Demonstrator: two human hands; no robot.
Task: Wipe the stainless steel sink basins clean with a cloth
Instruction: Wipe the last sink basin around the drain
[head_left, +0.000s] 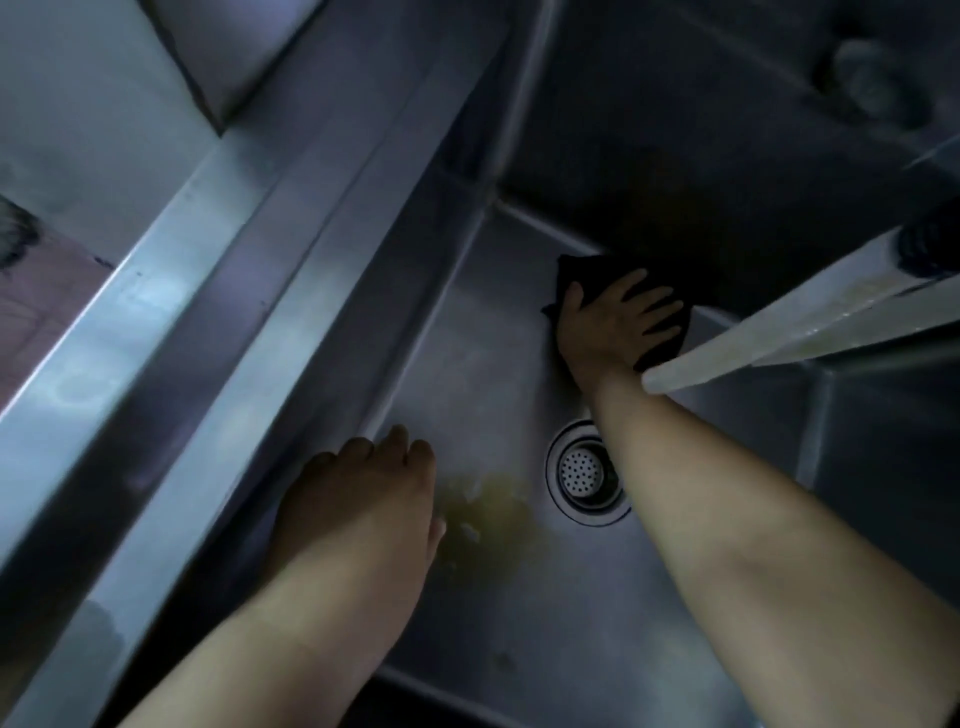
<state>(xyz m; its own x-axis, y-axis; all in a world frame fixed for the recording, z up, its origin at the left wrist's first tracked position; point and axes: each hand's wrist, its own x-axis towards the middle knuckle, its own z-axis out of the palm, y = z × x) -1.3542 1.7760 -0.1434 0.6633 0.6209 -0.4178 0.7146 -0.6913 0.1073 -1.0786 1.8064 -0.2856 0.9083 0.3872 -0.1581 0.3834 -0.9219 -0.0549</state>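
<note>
Right hand (613, 325) flat on dark cloth (660, 343), steel basin (467, 374).

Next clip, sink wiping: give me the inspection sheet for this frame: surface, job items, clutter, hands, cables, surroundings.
Surface: stainless steel sink basin, yellowish stain on the floor beside the drain strainer.
Job's things: dark cloth spread at the far edge of the basin floor, against the back wall.
Clutter: nothing seen.
Hands: right hand flat on the cloth, fingers spread; left hand on the basin's left wall, holding nothing.
Cables: nothing seen.
Surroundings: steel rim at left; pale stained ledge crossing at right; dim lighting.
</note>
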